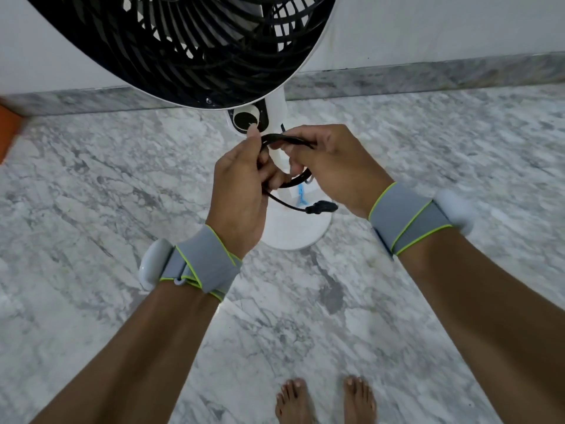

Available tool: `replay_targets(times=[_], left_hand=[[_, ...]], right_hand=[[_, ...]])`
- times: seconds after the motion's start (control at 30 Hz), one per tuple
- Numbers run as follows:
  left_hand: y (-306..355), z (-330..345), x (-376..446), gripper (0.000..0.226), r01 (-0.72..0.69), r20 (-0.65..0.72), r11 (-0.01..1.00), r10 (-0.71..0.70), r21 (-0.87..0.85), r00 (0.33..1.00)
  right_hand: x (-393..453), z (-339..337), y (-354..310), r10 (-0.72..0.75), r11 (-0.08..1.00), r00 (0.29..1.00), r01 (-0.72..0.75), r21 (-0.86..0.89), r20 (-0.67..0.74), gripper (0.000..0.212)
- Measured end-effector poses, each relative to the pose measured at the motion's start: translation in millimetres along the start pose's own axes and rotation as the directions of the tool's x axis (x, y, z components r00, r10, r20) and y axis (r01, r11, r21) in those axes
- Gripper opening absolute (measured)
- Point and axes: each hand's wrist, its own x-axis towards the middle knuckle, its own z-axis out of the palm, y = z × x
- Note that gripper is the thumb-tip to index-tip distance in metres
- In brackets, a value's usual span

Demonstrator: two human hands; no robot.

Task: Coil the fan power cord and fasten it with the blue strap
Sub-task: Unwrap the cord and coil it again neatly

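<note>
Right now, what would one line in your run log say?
stage: coiling | left hand: holds cord loops | right hand: holds cord loops | plug: hanging loose | blue strap: hanging, not fastened

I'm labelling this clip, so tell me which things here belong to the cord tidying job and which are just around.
Part of the job:
power cord
plug
blue strap
left hand
right hand

Just around:
fan head
fan base
control dial
marble floor
orange object
</note>
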Motion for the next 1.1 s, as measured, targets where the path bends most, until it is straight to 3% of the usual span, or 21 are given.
replay_targets(times=[0.13,0.2,0.27,0.33,0.47,0.57,0.77,0.93,1.0,1.03,1.1], left_hand=[[2,-6,7,0.049,0.031,0.006,0.979,-0.033,0.202,0.999],[8,-4,12,0.047,0.041,0.004,0.947,-0.044,0.320,0.999],[11,0,13,0.043,-0.010,0.005,0.919,0.009,0.394,1.000],[11,2,10,0.042,-0.043,0.008,0.923,0.043,0.384,0.999],[11,0,3,0.052,0.020,-0.010,0.998,-0.019,0.063,1.000],[8,0,1,0.051,0.021,-0.014,0.999,-0.021,0.042,1.000],[19,-4,10,0.042,-0.104,0.045,0.916,0.094,0.388,0.995],[25,1,7,0.040,-0.030,0.086,0.950,0.003,0.309,0.996],[25,4,5,0.041,-0.005,0.083,0.970,-0.015,0.241,0.996],[25,7,5,0.041,-0.006,0.077,0.976,-0.012,0.219,0.997],[26,10,6,0.042,-0.017,0.039,0.983,0.009,0.184,0.999]], right_hand=[[0,-2,-1,-0.083,0.961,0.995,0.096,-0.261,0.061,0.027],[2,-2,-2,-0.078,0.953,0.995,0.095,-0.287,0.069,0.026],[3,0,-4,-0.058,0.976,0.998,0.062,-0.208,0.025,0.023],[4,-3,-3,0.011,1.000,1.000,-0.011,-0.015,0.021,0.016],[2,-17,4,0.029,0.971,0.987,-0.065,0.231,0.156,0.007],[1,-19,6,0.019,0.928,0.987,-0.076,0.365,0.158,0.013],[7,-17,0,-0.017,0.960,0.991,-0.020,0.278,0.131,0.018],[8,-11,-2,0.003,0.933,0.996,-0.037,0.358,0.094,0.016],[7,-8,0,0.003,0.941,0.999,-0.016,0.339,0.039,0.014],[6,-5,2,-0.005,0.945,0.999,0.022,0.326,-0.052,0.015],[1,2,9,0.043,0.951,0.920,0.082,0.298,-0.389,0.017]])
